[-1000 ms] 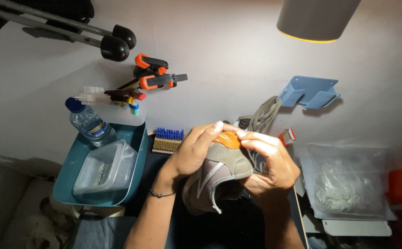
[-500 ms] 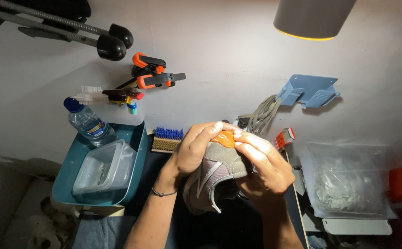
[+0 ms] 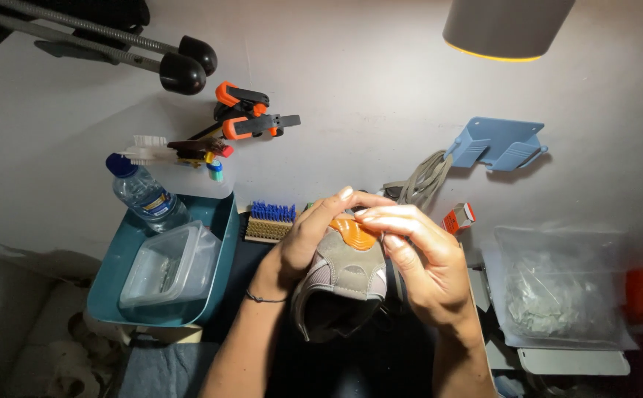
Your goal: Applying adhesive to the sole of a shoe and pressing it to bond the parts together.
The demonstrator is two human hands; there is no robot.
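since a second ago my left hand (image 3: pixel 308 237) and right hand (image 3: pixel 419 259) stayed clasped around the grey suede sneaker with its orange heel tab (image 3: pixel 343 276) at lower centre, fingertips sliding closer over the tab.

One head camera, looking straight down

A single view came from a camera worn on the person's head, aimed steeply down over the work surface and slightly forward toward the pale wall (image 3: pixel 380 96). It sat close: both forearms entered from the bottom edge, and the left hand (image 3: pixel 310 239) and right hand (image 3: pixel 421 258) filled the lower middle of the frame. A lamp shade (image 3: pixel 506 29) intruded at the top right, nearer the lens than the hands. No second view existed to share the scene.
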